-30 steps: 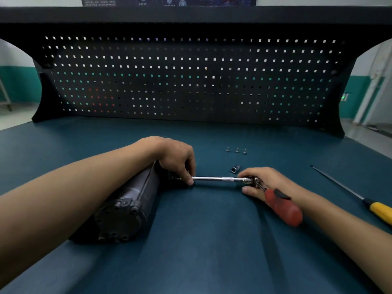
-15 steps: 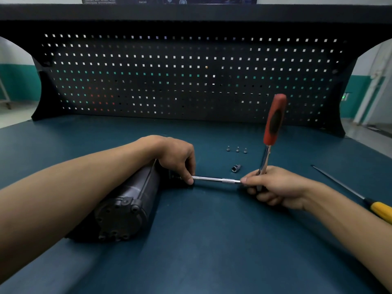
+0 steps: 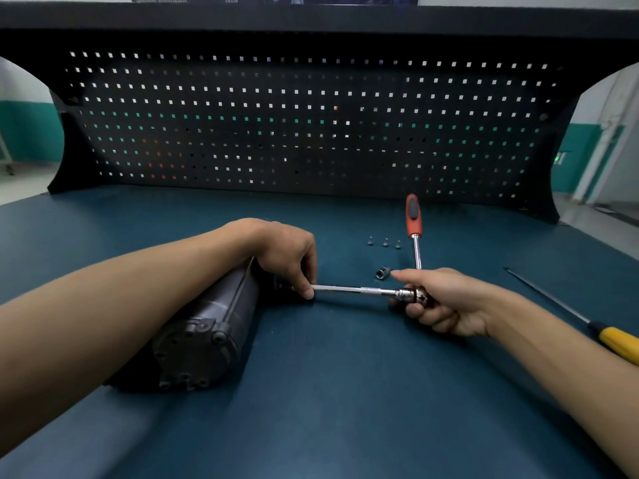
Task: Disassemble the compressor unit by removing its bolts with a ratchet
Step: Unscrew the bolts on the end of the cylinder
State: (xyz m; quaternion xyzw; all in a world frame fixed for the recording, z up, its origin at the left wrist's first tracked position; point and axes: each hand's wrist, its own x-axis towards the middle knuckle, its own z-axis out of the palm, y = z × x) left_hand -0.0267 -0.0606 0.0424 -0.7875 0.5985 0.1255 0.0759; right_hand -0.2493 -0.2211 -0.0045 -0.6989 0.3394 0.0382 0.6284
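A dark cylindrical compressor unit (image 3: 207,333) lies on its side on the blue bench, partly under my left forearm. My left hand (image 3: 287,254) rests over its far end and pinches the silver extension bar (image 3: 349,289) near the hidden bolt. The bar runs right to the ratchet head, which my right hand (image 3: 446,299) grips. The ratchet (image 3: 414,219) has a red handle that points away from me toward the pegboard. Three removed bolts (image 3: 385,242) stand in a row behind the bar.
A loose socket (image 3: 382,273) lies just left of my right hand's fingers. A long screwdriver with a yellow handle (image 3: 619,344) lies at the right edge. A black pegboard (image 3: 311,126) closes off the back of the blue bench top (image 3: 345,392).
The ratchet's red handle has swung from pointing toward me, through upright, to pointing away toward the pegboard. My left hand and the compressor have stayed in place.
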